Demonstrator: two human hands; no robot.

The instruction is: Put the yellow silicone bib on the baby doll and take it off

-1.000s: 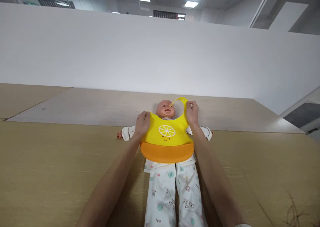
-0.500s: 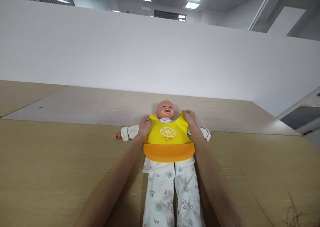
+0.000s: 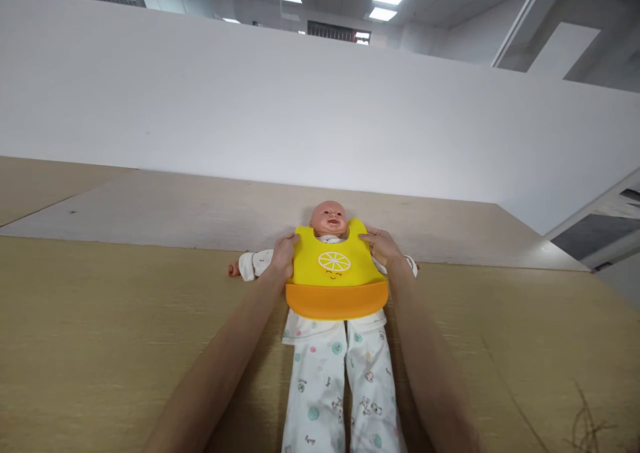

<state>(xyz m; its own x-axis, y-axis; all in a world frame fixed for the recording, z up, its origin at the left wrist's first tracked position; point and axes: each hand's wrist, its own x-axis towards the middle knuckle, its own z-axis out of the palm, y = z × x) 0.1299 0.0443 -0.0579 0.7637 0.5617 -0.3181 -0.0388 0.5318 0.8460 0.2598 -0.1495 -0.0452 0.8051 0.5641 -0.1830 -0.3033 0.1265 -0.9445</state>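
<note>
A baby doll in white printed pyjamas lies on its back on the wooden table, head away from me. A yellow bib with an orange pocket and a lemon face covers its chest. My left hand grips the bib's left shoulder edge with curled fingers. On the other side, my right hand rests on the bib's right shoulder, fingers partly stretched over the doll's arm. The bib's neck straps are hidden behind the doll's neck.
A paler raised board lies behind the doll's head. A white partition wall stands across the back. A dry twig lies near the table's right front.
The bib's right neck strap, held up in a loop beside the doll's head, has come down behind the neck. Both hands have slid lower onto the bib's shoulders.
</note>
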